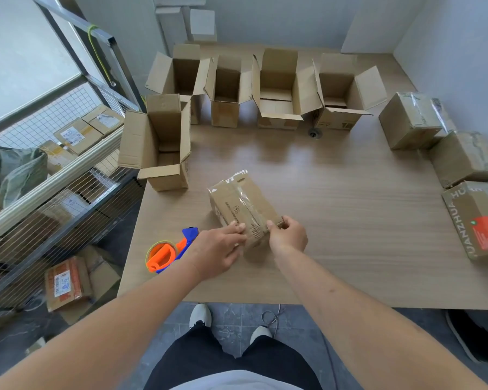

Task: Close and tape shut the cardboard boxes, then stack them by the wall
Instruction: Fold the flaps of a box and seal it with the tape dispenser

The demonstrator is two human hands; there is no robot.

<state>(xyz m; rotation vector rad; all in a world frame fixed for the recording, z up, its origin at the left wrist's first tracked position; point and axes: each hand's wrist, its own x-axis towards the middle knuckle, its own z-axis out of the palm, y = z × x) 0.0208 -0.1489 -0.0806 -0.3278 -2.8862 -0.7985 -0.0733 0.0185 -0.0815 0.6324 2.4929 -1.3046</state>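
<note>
My left hand (223, 250) lies flat on the taped box (244, 211) near me on the surface (350, 220). My right hand (289, 235) pinches its end. It looks light, stiff; grab both ends.

Around the taped box (244, 205) the table (350, 220) lies bare to its right and beyond. Open boxes (276, 91) wall off its far side, closed boxes (462, 161) its right, and the tape dispenser (171, 250) lies just left.
</note>
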